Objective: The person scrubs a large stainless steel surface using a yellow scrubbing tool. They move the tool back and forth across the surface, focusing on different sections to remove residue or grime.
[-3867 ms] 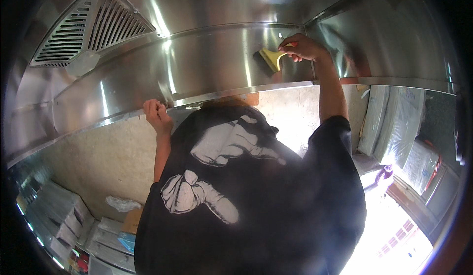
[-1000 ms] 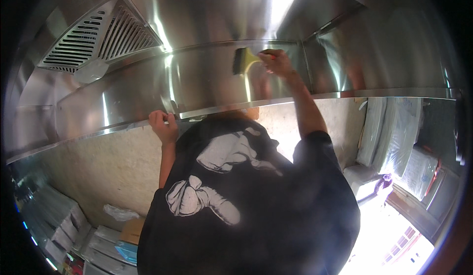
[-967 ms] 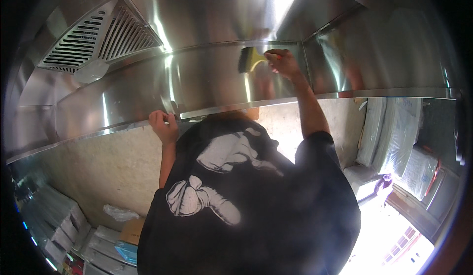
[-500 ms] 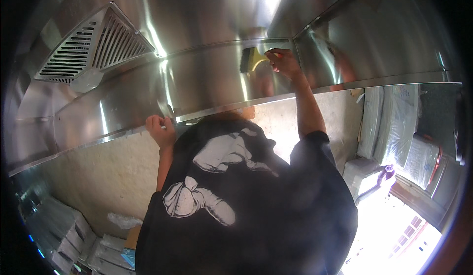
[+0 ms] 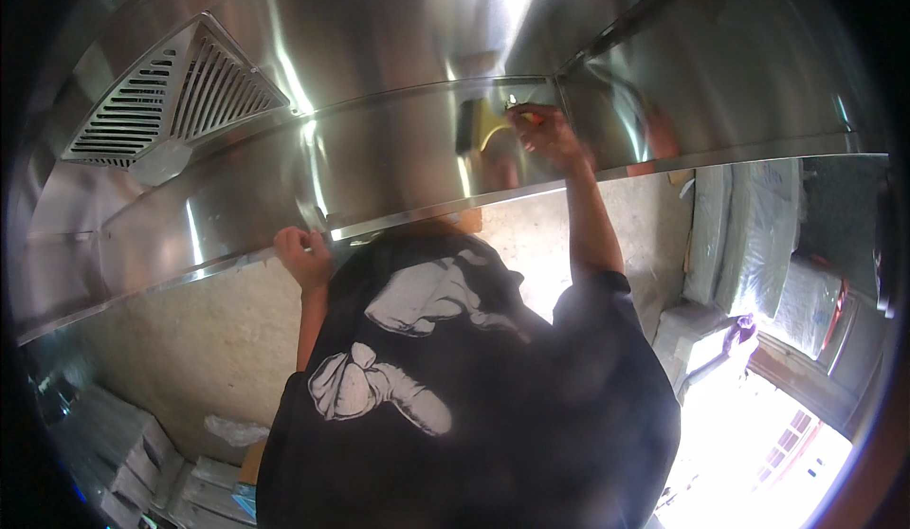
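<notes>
My right hand (image 5: 543,134) holds a yellow brush (image 5: 486,127) leftward; my left hand (image 5: 305,256) is curled against steel panelling (image 5: 389,150), grip unclear.

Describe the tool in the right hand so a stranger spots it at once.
Start at the long, shiny metal panel across the upper picture. Near its right end, the right hand grips a tool with a dark, broad head pointing left. Its yellow, flared body sets it apart from the grey metal around it.
</notes>
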Demonstrator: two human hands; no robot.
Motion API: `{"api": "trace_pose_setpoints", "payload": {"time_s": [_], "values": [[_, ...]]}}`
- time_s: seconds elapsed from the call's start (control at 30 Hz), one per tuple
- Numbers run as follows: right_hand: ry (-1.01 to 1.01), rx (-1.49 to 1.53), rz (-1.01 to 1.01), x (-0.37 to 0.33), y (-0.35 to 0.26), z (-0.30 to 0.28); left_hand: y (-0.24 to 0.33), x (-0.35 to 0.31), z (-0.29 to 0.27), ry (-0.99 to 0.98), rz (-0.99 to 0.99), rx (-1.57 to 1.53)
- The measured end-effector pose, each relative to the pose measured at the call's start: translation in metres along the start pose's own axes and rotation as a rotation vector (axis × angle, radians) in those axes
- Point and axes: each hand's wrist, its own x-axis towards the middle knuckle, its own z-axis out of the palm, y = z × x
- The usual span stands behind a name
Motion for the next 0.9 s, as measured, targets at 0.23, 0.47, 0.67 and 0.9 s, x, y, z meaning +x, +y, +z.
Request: {"api": "trace_pose_setpoints", "payload": {"time_s": [0.23,0.47,0.67,0.9], "values": [[-0.102,-0.057,0.082,0.012,0.012,-0.019,0.001,0.001,-0.003,-0.017,-0.036,-0.022],[0.007,-0.162,-0.054,0.046,0.028,-0.061,0.004,0.003,-0.001,0.003,0.002,-0.001],[0.302,-0.023,0.053,0.023,0.006,-0.071,0.003,0.002,-0.001,-0.005,-0.026,-0.010],[0.749,-0.027,0.069,-0.048,0.016,-0.020,0.002,0.001,0.002,-0.020,-0.052,0.017]]}}
